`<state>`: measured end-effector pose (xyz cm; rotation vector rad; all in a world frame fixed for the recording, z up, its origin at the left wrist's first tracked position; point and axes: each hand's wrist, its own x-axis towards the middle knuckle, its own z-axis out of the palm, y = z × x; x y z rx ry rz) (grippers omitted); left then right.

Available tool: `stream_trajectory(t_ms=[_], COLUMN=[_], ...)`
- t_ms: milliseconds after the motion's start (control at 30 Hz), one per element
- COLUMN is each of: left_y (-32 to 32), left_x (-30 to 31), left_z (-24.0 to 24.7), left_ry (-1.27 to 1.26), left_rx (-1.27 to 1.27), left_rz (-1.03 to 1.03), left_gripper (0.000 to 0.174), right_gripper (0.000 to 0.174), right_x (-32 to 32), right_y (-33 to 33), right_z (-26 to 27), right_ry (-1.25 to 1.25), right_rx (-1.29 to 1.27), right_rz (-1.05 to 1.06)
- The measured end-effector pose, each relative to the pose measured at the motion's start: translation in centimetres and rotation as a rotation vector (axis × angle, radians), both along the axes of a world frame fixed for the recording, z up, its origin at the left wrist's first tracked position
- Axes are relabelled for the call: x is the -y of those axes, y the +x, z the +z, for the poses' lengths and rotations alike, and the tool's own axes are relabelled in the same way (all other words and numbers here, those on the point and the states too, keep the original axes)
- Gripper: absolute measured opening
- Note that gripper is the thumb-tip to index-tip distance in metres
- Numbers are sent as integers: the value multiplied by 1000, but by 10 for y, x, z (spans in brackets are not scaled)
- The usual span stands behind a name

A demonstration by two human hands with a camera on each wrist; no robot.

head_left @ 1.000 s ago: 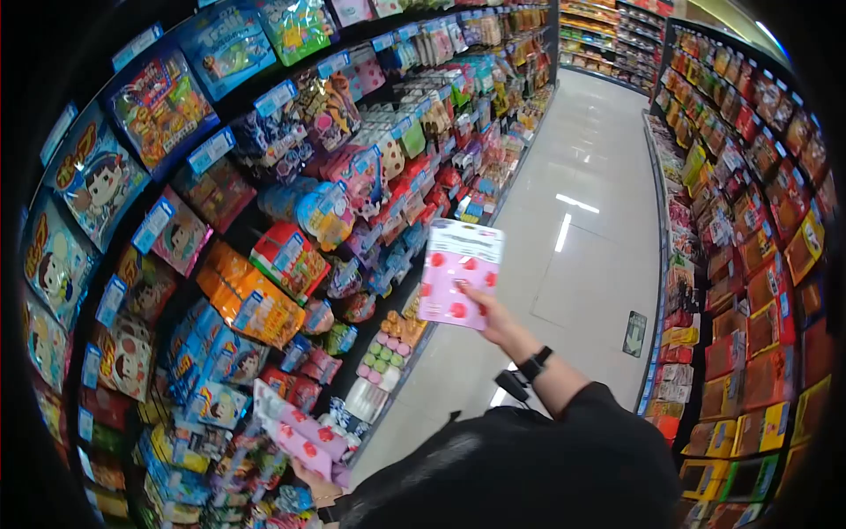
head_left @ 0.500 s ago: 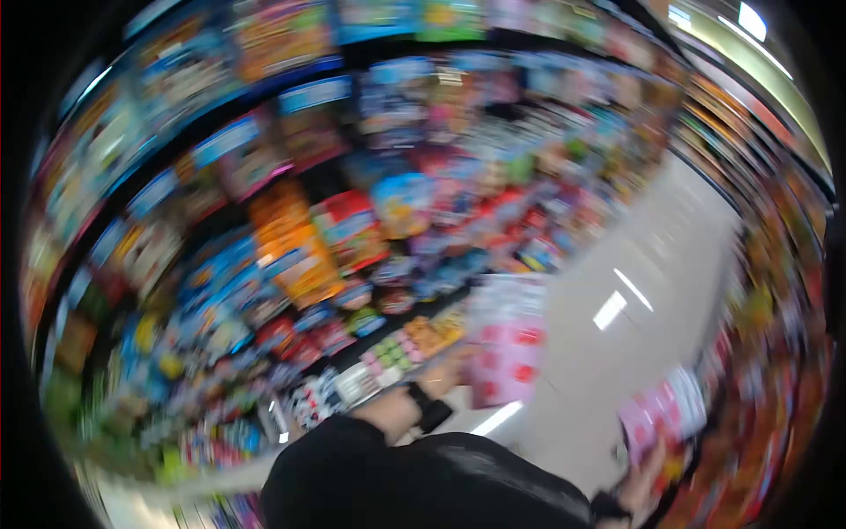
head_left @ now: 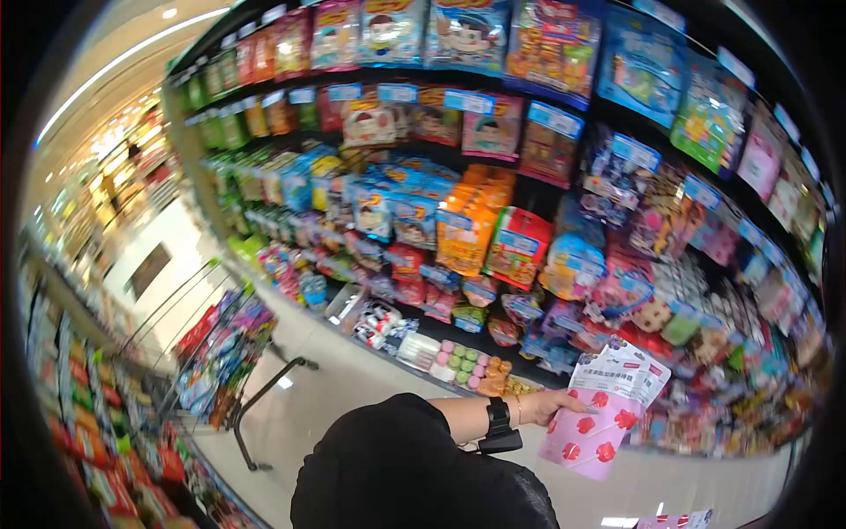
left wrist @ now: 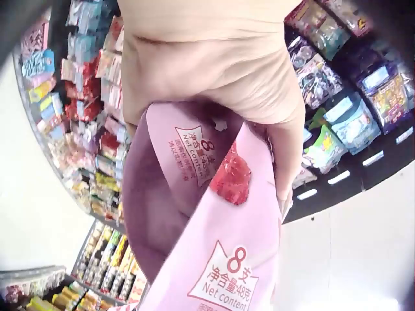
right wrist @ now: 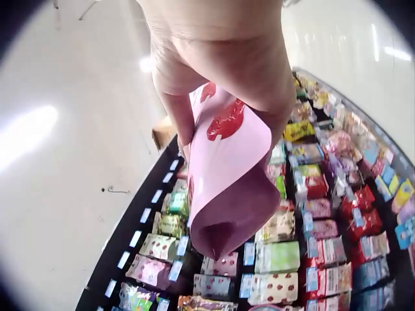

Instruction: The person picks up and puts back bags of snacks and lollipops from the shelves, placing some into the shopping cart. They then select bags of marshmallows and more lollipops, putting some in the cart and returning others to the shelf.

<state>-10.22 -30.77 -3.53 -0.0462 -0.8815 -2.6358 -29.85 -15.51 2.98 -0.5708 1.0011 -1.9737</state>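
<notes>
In the head view, my left hand pinches two overlapping pink packets with red shapes by one side, thumb on the front. The left wrist view has the left hand curled over the two packets, whose lower ends fan apart. My right hand is visible only in the right wrist view, gripping one pink packet between thumb and fingers. Part of that packet shows at the bottom edge of the head view; the hand itself is outside that frame.
Shelves of bagged sweets curve across the front and right, with small round packs at the bottom. On the left stands a shopping cart filled with packaged goods. Another stocked shelf lines the left edge, beside pale floor.
The head view has swung left, bringing the cart into view. My left hand has moved from the lower left to right of centre; the right hand has dropped out of the head view.
</notes>
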Motion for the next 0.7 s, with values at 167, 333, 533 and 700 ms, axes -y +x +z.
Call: stream_trajectory(t_ms=[167, 333, 533, 700], left_y=[3, -35, -63, -102], left_x=[59, 96, 50, 113], left_z=[14, 51, 121, 1], left_ry=[-46, -79, -175, -224], left_rx=[59, -16, 600, 160], left_rz=[294, 428, 747, 764], left_gripper=[50, 49, 35, 50], right_gripper=[59, 58, 56, 41], right_x=[115, 180, 102, 150], right_y=[-137, -220, -312, -364], right_z=[-71, -75, -58, 22], right_ry=[-3, 7, 68, -254], right_rx=[51, 51, -42, -114], right_rz=[211, 186, -107, 70])
